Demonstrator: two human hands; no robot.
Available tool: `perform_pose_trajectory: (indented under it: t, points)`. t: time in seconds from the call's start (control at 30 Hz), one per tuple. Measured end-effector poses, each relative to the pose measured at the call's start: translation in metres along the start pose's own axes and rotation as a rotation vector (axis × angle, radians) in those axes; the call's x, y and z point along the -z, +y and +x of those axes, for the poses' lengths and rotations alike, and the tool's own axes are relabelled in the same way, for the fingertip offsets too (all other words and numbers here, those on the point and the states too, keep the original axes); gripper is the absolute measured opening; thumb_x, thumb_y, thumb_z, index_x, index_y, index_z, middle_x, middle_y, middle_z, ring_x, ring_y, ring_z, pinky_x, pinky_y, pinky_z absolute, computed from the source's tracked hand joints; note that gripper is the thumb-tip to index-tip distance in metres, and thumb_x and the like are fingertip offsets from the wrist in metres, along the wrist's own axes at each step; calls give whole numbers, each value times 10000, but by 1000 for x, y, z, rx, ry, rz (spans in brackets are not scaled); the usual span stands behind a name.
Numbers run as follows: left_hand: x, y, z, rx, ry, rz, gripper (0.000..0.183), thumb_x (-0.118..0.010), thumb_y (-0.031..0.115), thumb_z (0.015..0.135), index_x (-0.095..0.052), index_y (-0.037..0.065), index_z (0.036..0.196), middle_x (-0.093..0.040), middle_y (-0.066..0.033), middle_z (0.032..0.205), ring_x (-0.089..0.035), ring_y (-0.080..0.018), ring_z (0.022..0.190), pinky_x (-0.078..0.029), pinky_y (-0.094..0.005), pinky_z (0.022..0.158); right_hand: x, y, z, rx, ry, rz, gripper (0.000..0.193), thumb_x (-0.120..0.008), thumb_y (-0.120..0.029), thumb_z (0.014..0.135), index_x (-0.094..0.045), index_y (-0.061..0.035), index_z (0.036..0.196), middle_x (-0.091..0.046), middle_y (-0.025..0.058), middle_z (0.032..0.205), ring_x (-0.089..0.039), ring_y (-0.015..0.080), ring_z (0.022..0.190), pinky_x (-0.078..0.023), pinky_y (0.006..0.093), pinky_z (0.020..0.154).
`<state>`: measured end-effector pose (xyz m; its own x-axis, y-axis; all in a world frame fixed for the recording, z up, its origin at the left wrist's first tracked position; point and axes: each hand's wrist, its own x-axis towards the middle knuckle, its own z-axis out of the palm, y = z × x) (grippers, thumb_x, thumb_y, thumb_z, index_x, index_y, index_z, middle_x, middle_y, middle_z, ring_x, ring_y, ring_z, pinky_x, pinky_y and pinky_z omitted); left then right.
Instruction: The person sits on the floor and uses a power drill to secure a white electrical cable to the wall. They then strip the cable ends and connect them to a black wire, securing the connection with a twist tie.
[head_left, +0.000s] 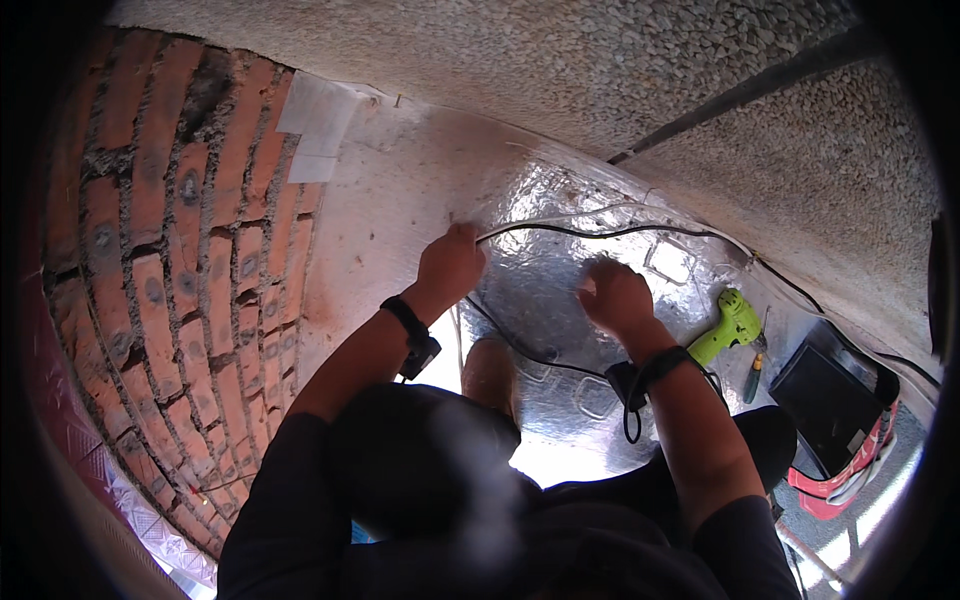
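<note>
Left hand (452,268) grips black cable (620,231) and white cable (590,212); both already run rightward beyond right hand (617,297), no fixing visible at left grip. Right hand loosely spread, probably empty; fingers blurred.

Rough, matt and pitted on the red brick wall (150,290); coarse and pebbled, also without shine, on the stone-chip wall (560,60). Crinkled, glossy and foil-like on the silvery sheet (545,275). Smooth and plastic-looking on the black cable (630,231), the white cable (600,212) and the lime-green power drill (738,318). Matt cloth on the dark trousers (385,450).
</note>
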<state>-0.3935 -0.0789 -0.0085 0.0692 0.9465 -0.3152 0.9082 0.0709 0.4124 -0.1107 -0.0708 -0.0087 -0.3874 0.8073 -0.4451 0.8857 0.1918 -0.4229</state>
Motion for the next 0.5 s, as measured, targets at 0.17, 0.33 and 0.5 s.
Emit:
perform_pose_trajectory:
  t: [0.17, 0.33, 0.5]
  points:
    - [24, -12, 10, 13, -17, -283, 263, -562, 176, 847, -552, 13, 1054, -646, -220, 922, -624, -378, 904, -499, -445, 763, -3, -2, 26, -195, 106, 833, 247, -596, -289, 896, -646, -48, 917, -679, 76, 892, -649, 238, 848, -508, 353, 756]
    - [63, -34, 11, 203, -148, -580, 249, -582, 171, 912, -614, 20, 1108, -613, -45, 789, -557, -122, 696, -478, -281, 655, 10, -19, 51, -484, 14, 1869, 230, -442, -240, 999, -561, -44, 986, -629, 67, 824, -616, 187, 759, -495, 297, 679]
    - [86, -48, -3, 337, -242, -852, 282, -578, 170, 918, -604, -24, 1121, -532, -6, 699, -486, -81, 589, -427, -246, 553, 11, -13, 74, -487, 85, 2050, 217, -432, -218, 1008, -528, -33, 947, -606, 70, 799, -613, 193, 725, -513, 287, 622]
